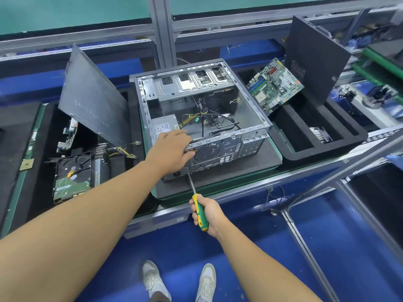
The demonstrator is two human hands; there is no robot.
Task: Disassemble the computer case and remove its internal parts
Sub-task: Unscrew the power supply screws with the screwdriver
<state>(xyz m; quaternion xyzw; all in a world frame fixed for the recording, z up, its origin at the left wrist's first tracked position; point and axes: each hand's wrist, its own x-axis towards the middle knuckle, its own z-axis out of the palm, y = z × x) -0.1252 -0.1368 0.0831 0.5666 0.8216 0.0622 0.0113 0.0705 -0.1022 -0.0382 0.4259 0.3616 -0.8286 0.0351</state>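
Centre frame on the tabletop (250, 164), the open computer case (229, 149) is stiff, likely sharp-edged steel. Our left hand (170, 149) curls over its rear rim; our right hand (208, 211) grips the screwdriver (198, 207). The power supply (163, 125) looks heavy: we'd lift it by its body.

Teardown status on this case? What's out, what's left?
Done: side panel is off; motherboard and hard drive lie outside the case. In hand: left hand grips the case's rear edge; right hand holds the screwdriver, tip at the rear panel by the power supply. Left: power supply and cables still inside.
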